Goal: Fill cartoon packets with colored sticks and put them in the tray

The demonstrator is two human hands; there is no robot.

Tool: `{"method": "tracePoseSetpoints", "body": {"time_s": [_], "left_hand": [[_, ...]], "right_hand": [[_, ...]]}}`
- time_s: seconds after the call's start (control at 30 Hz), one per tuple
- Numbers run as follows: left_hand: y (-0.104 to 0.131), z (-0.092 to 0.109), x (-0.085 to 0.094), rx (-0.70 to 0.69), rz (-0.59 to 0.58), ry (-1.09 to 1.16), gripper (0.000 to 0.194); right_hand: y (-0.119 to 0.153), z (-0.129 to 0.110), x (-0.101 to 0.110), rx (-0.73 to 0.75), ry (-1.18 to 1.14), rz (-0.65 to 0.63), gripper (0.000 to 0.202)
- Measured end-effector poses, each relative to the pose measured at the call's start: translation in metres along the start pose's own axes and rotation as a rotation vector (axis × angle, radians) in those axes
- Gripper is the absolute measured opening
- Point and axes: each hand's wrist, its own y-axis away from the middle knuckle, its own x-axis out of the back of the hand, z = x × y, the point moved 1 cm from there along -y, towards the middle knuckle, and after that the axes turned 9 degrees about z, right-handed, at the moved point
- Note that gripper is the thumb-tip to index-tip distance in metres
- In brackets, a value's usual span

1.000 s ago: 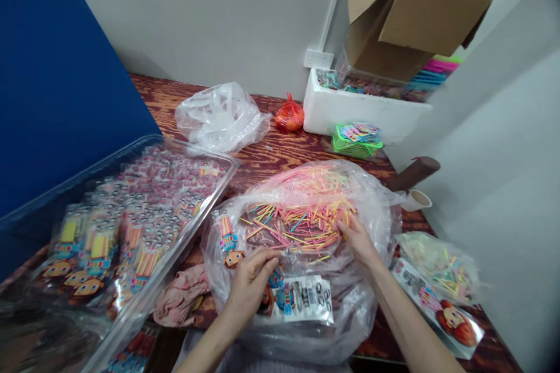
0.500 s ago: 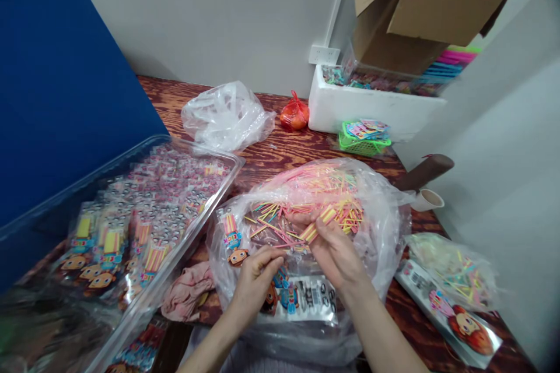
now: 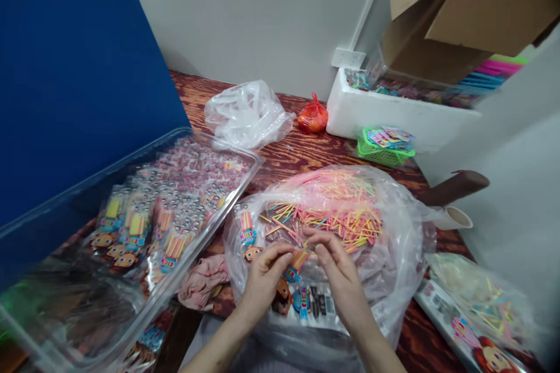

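A large clear plastic bag (image 3: 400, 256) spreads before me, with a heap of pink and yellow sticks (image 3: 341, 210) in it. Over it, my left hand (image 3: 266, 280) pinches the edge of a small printed packet (image 3: 292, 273), fingers closed. Pink and yellow sticks show in the packet's top, between my hands. My right hand (image 3: 339, 271) is at the packet's right side, fingers curved and apart. Beneath my hands lie silver printed packets (image 3: 321, 302). One filled packet (image 3: 248, 236) rests on the bag to the left.
At left stands a clear tray (image 3: 251, 172) of filled packets. Behind are a crumpled plastic bag (image 3: 249, 113), a red bag of fruit (image 3: 313, 116), a green basket (image 3: 382, 153) and a white foam box (image 3: 394, 113). A paper cup (image 3: 457, 217) and another stick bag (image 3: 490, 297) lie right.
My right hand has come down and left with the bundle of sticks, which now shows in the packet. Its fingers have opened. The view has shifted, so the surroundings appear further right.
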Motion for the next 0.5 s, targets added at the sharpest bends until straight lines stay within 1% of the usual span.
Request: {"method": "tracePoseSetpoints", "body": {"time_s": [0.1,0.2,0.27,0.37,0.43,0.5], "left_hand": [[0.000,0.001,0.003,0.018,0.028,0.028,0.018],[0.003,0.001,0.008,0.059,0.025,0.059,0.019],[0.006,0.003,0.012,0.081,0.005,0.081,0.021],[0.011,0.008,0.018,0.104,-0.059,0.117,0.029],[0.015,0.010,0.024,0.122,-0.136,0.098,0.036],[0.018,0.009,0.029,0.150,-0.205,0.053,0.031]], "right_hand": [[0.003,0.003,-0.005,0.035,0.116,-0.032,0.023],[0.004,0.004,-0.007,0.052,0.123,-0.076,0.019],[0.005,0.002,-0.010,0.089,0.131,-0.098,0.016],[0.007,-0.004,-0.017,0.199,0.166,-0.121,0.015],[0.011,-0.007,-0.022,0.275,0.191,-0.143,0.017],[0.016,-0.007,-0.026,0.299,0.202,-0.171,0.017]]}}
